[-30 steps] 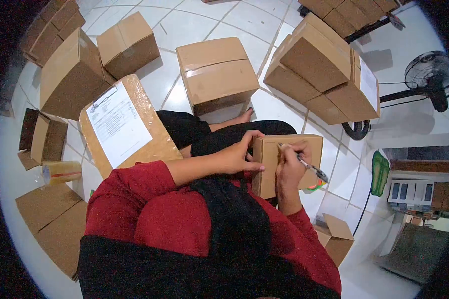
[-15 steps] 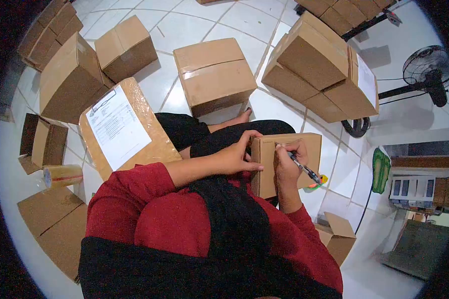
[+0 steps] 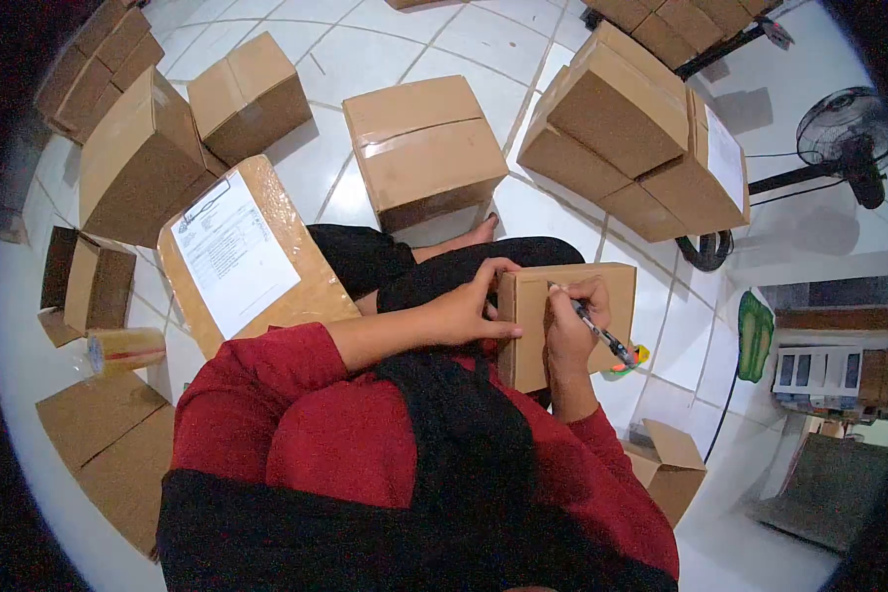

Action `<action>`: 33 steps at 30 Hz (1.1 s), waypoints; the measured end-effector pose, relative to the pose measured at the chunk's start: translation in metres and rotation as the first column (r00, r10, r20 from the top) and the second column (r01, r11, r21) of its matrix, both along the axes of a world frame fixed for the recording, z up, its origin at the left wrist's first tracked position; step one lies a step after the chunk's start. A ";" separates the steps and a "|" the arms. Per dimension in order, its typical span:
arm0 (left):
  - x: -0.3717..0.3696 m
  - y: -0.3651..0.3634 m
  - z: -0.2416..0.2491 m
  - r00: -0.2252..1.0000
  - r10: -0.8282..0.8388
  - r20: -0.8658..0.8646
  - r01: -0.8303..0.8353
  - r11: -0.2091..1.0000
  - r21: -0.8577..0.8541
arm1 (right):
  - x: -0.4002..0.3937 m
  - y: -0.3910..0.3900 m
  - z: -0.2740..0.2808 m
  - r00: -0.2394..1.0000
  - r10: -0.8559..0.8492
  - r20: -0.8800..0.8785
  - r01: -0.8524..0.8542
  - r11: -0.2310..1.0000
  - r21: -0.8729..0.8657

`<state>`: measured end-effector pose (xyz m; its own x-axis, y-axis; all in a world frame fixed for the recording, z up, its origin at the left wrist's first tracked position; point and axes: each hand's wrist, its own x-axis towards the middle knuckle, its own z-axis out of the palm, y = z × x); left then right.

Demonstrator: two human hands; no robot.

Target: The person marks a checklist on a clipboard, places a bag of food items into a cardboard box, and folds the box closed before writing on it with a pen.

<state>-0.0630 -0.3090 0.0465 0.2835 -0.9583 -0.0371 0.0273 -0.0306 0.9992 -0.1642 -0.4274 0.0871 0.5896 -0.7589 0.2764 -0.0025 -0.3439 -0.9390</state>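
A small cardboard box point(image 3: 530, 360) rests by my lap, its broad face turned up towards me. My left hand point(image 3: 467, 312) grips its left edge, the thumb on the near side and the fingers at the far corner. Closed around a pen point(image 3: 610, 341) with a dark patterned barrel, my right hand point(image 3: 574, 318) lies on the box's upper face. The pen's tip is at the upper left part of that face, where faint small marks show. Left of my legs lies a brown clipboard point(image 3: 318, 314) with a printed sheet point(image 3: 229, 252) under its clip.
A closed carton point(image 3: 429, 148) stands ahead on the tiled floor, with stacked cartons point(image 3: 622, 109) to the right and more cartons point(image 3: 133, 158) to the left. A tape roll point(image 3: 126, 350) sits at left. An open box point(image 3: 666, 464) and a fan point(image 3: 849, 148) are at right.
My right hand and the pen have shifted very slightly right along the box's face. My left hand keeps the same grip, and the box stays in place.
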 end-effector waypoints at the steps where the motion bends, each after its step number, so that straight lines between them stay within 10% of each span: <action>1: 0.000 0.000 -0.002 1.000 0.000 0.000 0.000 1.000 0.000 | 0.000 0.000 0.000 1.000 0.000 -0.014 0.000 1.000 0.028; 33: 0.001 0.001 0.007 1.000 -0.011 -0.015 0.011 1.000 0.008 | -0.003 -0.001 -0.003 0.996 -0.082 -0.029 0.083 0.996 0.029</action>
<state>-0.0624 -0.3076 0.0530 0.2721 -0.9610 -0.0489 0.0419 -0.0389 0.9984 -0.1676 -0.4286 0.0837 0.5319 -0.8128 0.2374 -0.0558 -0.3133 -0.9480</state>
